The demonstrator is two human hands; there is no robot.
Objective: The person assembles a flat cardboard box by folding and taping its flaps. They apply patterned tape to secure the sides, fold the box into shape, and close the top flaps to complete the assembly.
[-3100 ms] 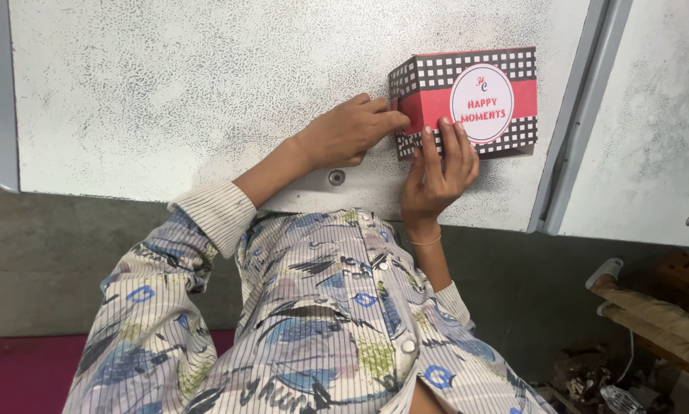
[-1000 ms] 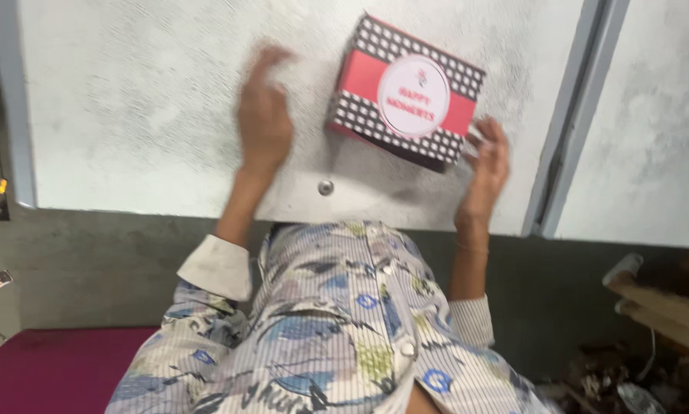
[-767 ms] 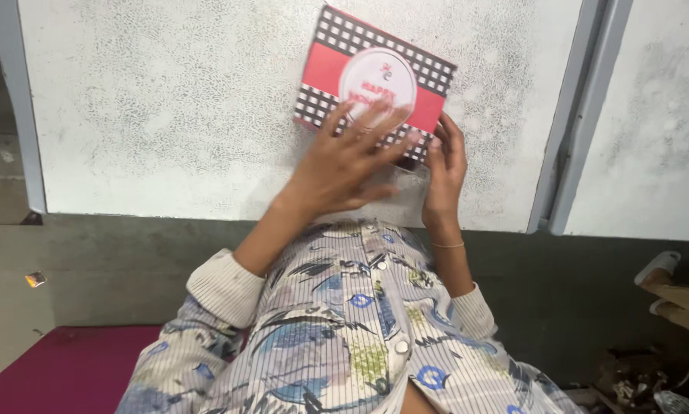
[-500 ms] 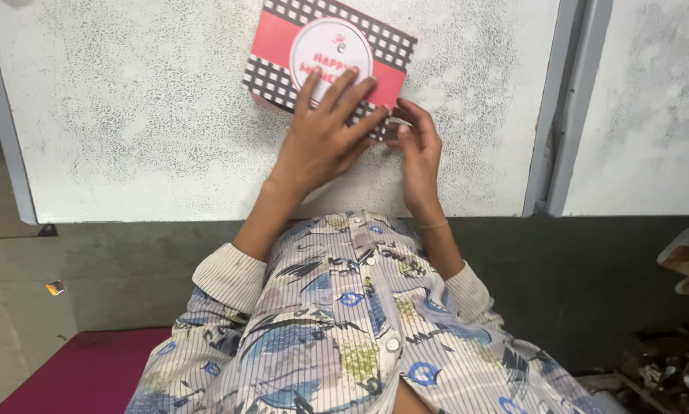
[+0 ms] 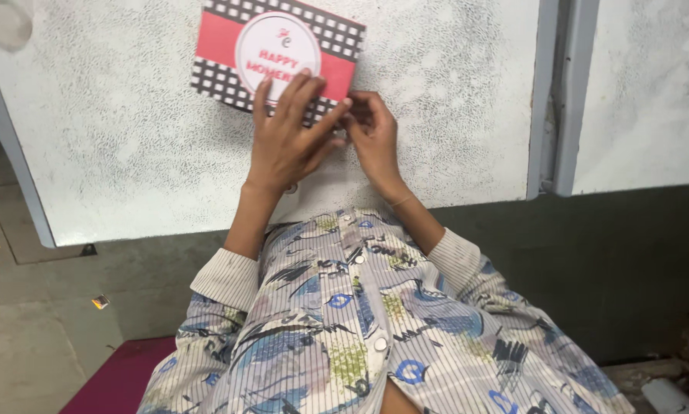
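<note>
A flat box [image 5: 229, 46] with a red band, a black-and-white checked border and a white round label lies on the speckled white tabletop [image 5: 114, 153]. My left hand [image 5: 287, 142] rests flat on the box's near edge, fingers spread over the lid. My right hand [image 5: 375, 138] sits at the box's near right corner, its fingertips pinched on that corner. Part of the near edge is hidden under my hands.
A grey metal rail [image 5: 559, 100] splits the tabletop from a second white panel [image 5: 651, 92] on the right. A grey frame edge [image 5: 14, 169] bounds the left side. Below lie a concrete floor [image 5: 37, 337] and a maroon seat [image 5: 122, 379].
The box was turned and slid away from me and leftward. My left hand, lifted off a second ago, came down flat on the lid; my right hand moved to the near corner.
</note>
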